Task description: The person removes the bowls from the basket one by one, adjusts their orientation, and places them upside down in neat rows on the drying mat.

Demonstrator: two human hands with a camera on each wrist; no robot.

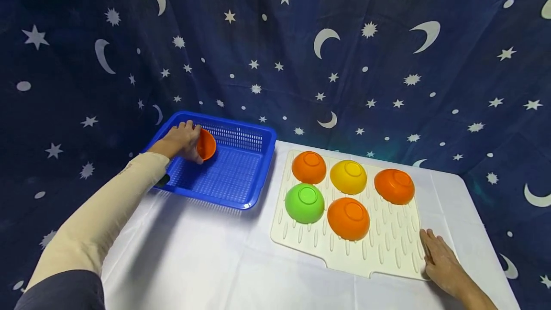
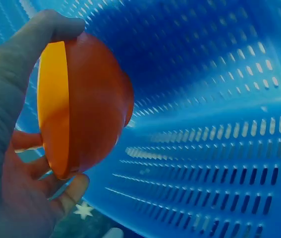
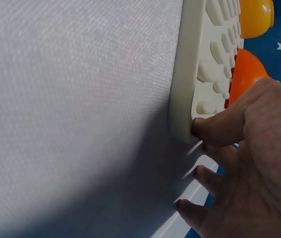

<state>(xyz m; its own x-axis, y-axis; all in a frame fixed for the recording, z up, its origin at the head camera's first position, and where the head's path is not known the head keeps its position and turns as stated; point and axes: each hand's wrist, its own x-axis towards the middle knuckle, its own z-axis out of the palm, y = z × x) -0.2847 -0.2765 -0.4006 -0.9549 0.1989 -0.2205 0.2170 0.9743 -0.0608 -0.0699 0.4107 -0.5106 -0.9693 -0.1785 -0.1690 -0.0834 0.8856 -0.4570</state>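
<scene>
At left centre of the head view, inside the blue basket [image 1: 224, 171]: orange bowl [image 1: 206, 144] pinched rim-to-base by left hand [image 1: 182, 138]. Could slip sideways. Right hand [image 1: 441, 260] flat, steadying mat [image 1: 387, 248].

Staged tabletop set, starry backdrop cloth [image 1: 275, 37], white table [image 1: 193, 262]

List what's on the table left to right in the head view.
Left hand gripping an orange bowl → blue basket → cream ridged mat bearing green bowl, yellow bowl → right hand on the mat's right edge.
</scene>
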